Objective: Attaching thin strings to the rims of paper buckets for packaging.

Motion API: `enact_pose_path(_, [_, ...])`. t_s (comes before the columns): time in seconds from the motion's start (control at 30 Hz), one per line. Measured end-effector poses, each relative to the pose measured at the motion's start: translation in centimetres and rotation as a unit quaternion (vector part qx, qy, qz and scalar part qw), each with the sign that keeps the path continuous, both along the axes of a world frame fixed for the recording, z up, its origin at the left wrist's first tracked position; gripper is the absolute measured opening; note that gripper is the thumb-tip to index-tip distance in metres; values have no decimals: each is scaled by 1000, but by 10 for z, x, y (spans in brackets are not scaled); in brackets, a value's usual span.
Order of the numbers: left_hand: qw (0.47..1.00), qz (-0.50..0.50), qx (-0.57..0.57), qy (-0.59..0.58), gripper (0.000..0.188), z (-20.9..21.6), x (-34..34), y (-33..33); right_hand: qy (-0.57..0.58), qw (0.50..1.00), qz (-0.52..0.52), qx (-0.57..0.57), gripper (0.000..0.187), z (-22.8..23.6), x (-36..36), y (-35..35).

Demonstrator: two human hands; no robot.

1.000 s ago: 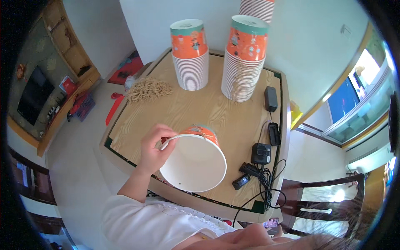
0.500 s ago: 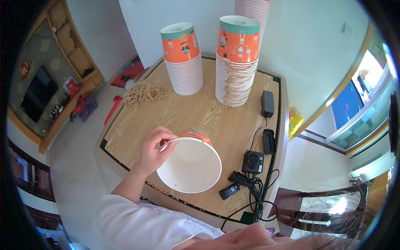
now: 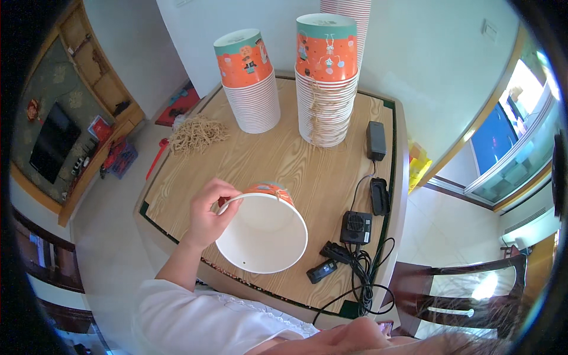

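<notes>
My left hand [image 3: 212, 212] pinches the rim of a paper bucket [image 3: 260, 234] between thumb and fingers. The bucket is tipped so its open mouth and white inside face me. A strip of its orange and green printed outside [image 3: 269, 189] shows past the far rim, with a bit of tan string [image 3: 278, 195] on it. One small dark hole [image 3: 244, 262] sits close to the near rim. Beyond the bucket, a loose heap of tan paper strings [image 3: 200, 135] lies at the table's far left. My right hand is out of view.
Two upside-down stacks of printed buckets, a left stack [image 3: 251, 100] and a right stack [image 3: 328, 77], stand at the back; tan strings hang on the right one. A taller stack [image 3: 349, 7] rises behind. Black adapters [image 3: 357, 228] and coiled cables [image 3: 365, 284] lie along the right edge.
The whole view has shifted a little, so the table and stacks sit slightly farther left. My left hand keeps its hold on the bucket rim.
</notes>
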State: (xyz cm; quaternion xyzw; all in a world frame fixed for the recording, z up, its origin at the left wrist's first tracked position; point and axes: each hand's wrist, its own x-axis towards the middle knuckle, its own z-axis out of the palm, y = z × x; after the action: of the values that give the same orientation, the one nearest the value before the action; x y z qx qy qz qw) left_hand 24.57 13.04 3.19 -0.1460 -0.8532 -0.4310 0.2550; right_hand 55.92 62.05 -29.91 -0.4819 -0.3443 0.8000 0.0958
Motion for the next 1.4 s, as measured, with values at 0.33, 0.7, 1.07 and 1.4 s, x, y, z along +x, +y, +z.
enact_pose_path(0.33, [1000, 9, 0, -6, 9, 0, 1, -1, 38, 998, -36, 33, 33, -2, -3, -2])
enact_pose_path(0.7, [1000, 13, -5, -12, 9, -3, 0, 0, 77, 992, -76, 70, 35, 10, -20, -19])
enact_pose_path(1.07, [1000, 11, 8, 14, 7, -7, 0, -10, -90, 951, -117, 272, 23, -41, -29, 98])
enact_pose_path(1.4, [996, -12, 32, 80, 13, 9, 14, -57, -353, 736, -158, 556, 44, 19, -72, 189])
